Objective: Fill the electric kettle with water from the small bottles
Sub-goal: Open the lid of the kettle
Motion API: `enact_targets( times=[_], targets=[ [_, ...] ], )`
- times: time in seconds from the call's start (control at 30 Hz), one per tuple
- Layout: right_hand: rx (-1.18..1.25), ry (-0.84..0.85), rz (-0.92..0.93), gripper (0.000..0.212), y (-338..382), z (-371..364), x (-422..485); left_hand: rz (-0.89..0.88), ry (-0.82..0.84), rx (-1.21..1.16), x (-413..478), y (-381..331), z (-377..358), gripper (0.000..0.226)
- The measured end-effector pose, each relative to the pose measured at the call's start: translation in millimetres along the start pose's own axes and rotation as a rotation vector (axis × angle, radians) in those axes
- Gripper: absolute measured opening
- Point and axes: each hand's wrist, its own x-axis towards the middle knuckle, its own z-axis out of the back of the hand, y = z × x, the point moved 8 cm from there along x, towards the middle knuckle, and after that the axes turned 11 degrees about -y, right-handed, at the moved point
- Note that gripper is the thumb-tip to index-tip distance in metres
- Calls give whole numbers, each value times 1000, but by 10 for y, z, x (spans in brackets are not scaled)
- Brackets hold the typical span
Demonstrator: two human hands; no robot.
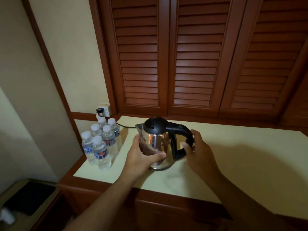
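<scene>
kettle: in the head view the steel kettle (155, 144) stands upright mid-counter (233, 155), spout pointing left
left hand: left hand (143, 155) wraps the steel body, thumb across its near side
right hand: right hand (198, 150) has fingers curled round the black handle (181, 129)
bottles: six capped small bottles (100, 142) clustered just left, untouched
lid: lid (154, 125) is closed; likely best to steady the body and open it before uncapping any bottle
</scene>
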Motion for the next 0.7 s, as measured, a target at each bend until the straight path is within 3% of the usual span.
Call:
enact_targets(
  times=[0.4, 0.5, 0.6, 0.7],
  targets=[
    [31, 245, -20, 40, -140, 110, -387, 41, 30, 78, -491, 132, -25, 105],
    [36, 169, 6, 46, 29, 229, -312, 12, 90, 83, -493, 133, -41, 106],
    [-103, 8, 149, 47, 446, 339, -137, -26, 141, 88, -544, 157, -47, 106],
    [-356, 108, 211, 61, 867, 164, 27, -50, 155, 78, -630, 181, -33, 92]
  ],
)
